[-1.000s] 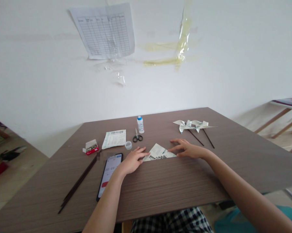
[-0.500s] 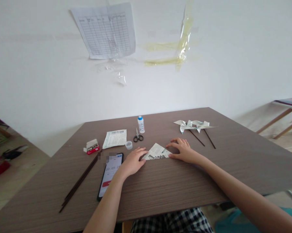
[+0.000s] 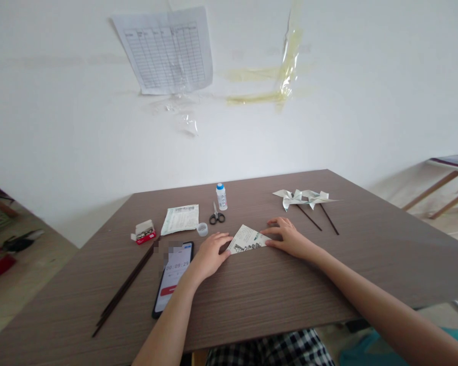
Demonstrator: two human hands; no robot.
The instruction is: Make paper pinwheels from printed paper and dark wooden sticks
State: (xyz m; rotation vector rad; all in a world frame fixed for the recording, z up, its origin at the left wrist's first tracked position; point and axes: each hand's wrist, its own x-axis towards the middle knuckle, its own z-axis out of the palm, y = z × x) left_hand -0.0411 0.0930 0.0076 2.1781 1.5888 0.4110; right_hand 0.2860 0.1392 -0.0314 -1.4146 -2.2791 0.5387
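A printed sheet of paper folded into a triangle lies on the table, its peak pointing away from me. My left hand grips its left corner, thumb at the near edge and the other fingers extended above. At the opposite corner, my right hand has thumb and index finger on the paper, with the remaining fingers loosely curved. Just beyond the triangle are black-handled scissors and a small clear round cap. A white bottle with a blue top stands behind them.
Two paper pinwheels on dark sticks lie at the back right. Left are a stack of printed paper, a small red-and-white box, dark sticks and a phone showing a timer, partly under my left forearm. The table meets the wall.
The paper triangle has turned slightly, its left corner now a little nearer me and its right corner slightly farther away. Both hands stay at its corners.
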